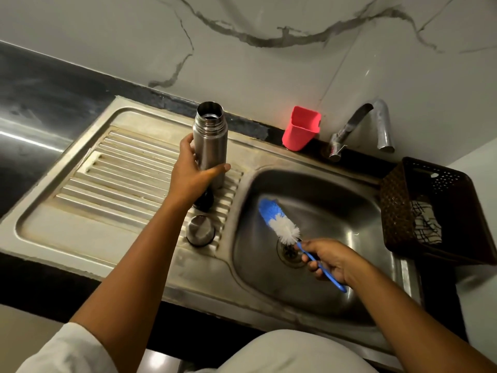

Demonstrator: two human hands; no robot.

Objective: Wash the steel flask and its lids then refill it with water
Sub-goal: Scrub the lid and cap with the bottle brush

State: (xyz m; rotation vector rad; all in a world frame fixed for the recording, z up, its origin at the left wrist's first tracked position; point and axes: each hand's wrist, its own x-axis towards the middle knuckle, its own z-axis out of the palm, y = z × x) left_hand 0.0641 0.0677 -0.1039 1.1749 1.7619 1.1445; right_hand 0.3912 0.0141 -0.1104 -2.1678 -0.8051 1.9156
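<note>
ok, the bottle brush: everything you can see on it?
The bottle brush has a bristle head, blue at the tip and white nearer the thin blue handle, which looks plastic. The right hand grips the handle mid-length, its end poking out behind. It tilts, head up and left, over the sink basin near the drain. The tip is blurred.

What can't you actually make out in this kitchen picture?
All in the head view:
- Inside of the steel flask: too dark to tell its contents.
- Black lid: mostly hidden behind the left hand.
- Brush in the right hand: blue tip blurred.
- Cloth in the basket: mostly hidden by the basket's wall.
</note>
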